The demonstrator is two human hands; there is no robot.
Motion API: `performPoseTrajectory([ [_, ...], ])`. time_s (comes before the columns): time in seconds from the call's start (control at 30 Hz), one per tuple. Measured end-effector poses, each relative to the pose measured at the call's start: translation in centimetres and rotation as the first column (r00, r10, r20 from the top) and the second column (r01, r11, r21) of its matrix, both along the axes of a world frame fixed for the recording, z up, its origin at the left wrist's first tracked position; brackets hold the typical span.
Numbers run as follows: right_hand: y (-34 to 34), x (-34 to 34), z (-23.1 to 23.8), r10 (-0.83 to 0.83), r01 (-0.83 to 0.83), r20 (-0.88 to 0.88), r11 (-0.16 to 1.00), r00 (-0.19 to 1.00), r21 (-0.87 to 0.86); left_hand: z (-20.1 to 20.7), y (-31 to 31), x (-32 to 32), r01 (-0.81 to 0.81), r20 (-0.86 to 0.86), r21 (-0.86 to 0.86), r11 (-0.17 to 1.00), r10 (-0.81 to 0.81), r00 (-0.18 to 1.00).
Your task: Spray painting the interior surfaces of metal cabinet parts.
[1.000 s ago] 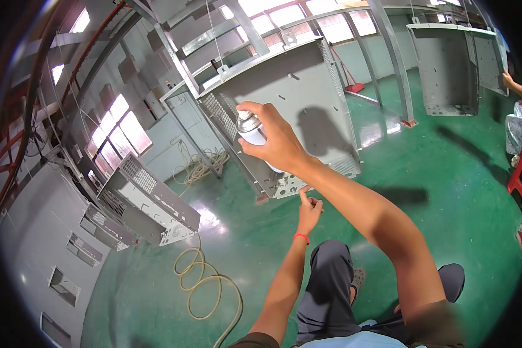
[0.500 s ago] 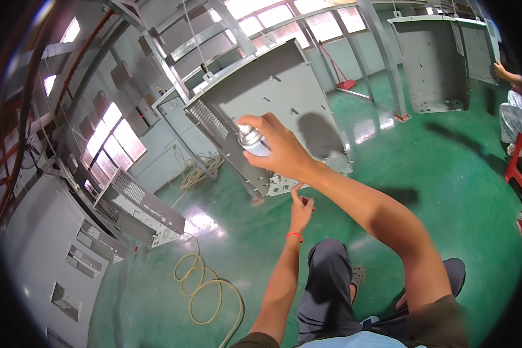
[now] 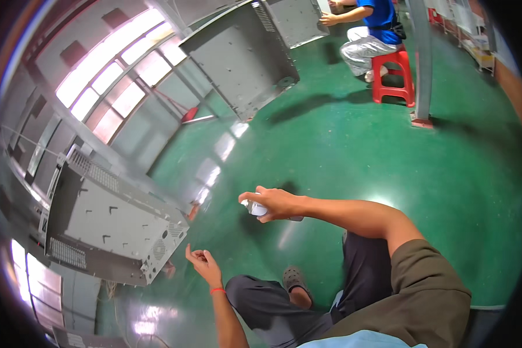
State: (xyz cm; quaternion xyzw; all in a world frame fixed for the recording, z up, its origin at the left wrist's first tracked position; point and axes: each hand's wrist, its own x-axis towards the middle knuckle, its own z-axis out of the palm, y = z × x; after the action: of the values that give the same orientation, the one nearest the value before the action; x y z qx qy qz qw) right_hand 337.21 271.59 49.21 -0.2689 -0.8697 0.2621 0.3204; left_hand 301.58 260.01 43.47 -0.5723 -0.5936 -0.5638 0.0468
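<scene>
My right hand is wrapped round a spray can with a white nozzle, its index finger on top. The can is held over the floor, right of a grey sheet-metal cabinet shell. This shell hangs tilted at the left, with small hooked tabs, slotted vents and punched holes in its end. My left hand, a red band at its wrist, holds nothing. Its index finger stretches toward the shell's lower corner, apart from it, and the other fingers are loosely bent.
Another grey shell hangs farther off. Beyond it a person in blue sits on a red stool, hands at a panel. A grey post stands at the right. A red dustpan is by the far wall. The floor is green.
The view has swung right, so the near shell now lies at the left. My right hand has moved the spray can away from the shell, lower over the floor.
</scene>
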Motion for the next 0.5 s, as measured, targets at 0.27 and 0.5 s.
performPoseTrajectory([
  [0.27,8.5,8.6,-7.3,-0.176,0.324,0.416,0.891,0.892,-0.317,-0.5,12.8,2.4,0.143,-0.261,-0.749,0.647,-0.486,0.834],
  [0.5,14.0,15.2,-13.7,-0.206,0.57,0.695,0.746,0.689,-0.344,-7.1,19.0,2.2,0.093,-0.042,-0.964,0.248,-0.491,0.87],
])
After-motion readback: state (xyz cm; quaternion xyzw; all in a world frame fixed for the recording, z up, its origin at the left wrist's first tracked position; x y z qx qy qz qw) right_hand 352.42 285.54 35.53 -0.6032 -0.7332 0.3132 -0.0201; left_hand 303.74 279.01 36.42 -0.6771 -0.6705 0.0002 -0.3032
